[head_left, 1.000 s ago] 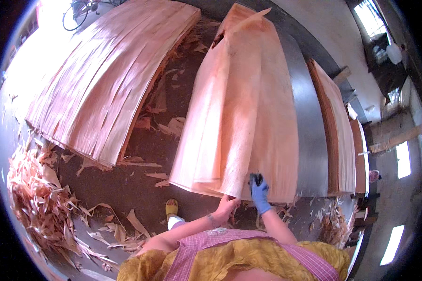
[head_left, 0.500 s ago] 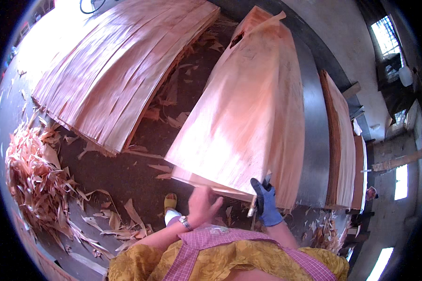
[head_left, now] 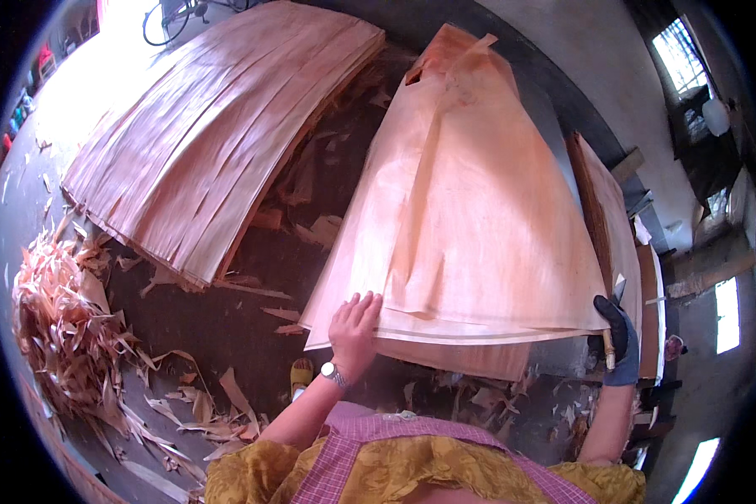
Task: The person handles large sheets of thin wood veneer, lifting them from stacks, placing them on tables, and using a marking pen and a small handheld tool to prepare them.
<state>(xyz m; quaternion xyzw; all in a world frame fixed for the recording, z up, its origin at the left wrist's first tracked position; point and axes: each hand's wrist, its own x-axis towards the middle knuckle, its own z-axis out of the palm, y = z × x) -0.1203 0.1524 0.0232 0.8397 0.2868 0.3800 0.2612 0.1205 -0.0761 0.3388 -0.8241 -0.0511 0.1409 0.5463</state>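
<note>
A wide, thin sheet of wood veneer [head_left: 479, 244] spreads in front of me, with a torn hole and a curled strip at its narrow-looking far end. My left hand [head_left: 357, 332] is bare, with a watch at the wrist. Its fingers are stretched out on top of the sheet near the left part of the front edge. My right hand [head_left: 617, 340], in a blue and black glove, is at the sheet's front right corner. It is closed round a knife [head_left: 609, 349] with a light handle, and the blade points up and away. More veneer layers show beneath the front edge.
A large veneer stack [head_left: 227, 126] stands at the left. Beside it lies a heap of veneer scraps [head_left: 67, 323], with loose strips over the dark floor. Another stack [head_left: 609, 227] is at the right, near the wall. A bicycle wheel [head_left: 166, 23] shows far left.
My right hand has moved right with the knife, and the top sheet has spread out to the right. My left hand has come onto the sheet's front edge from just below it.
</note>
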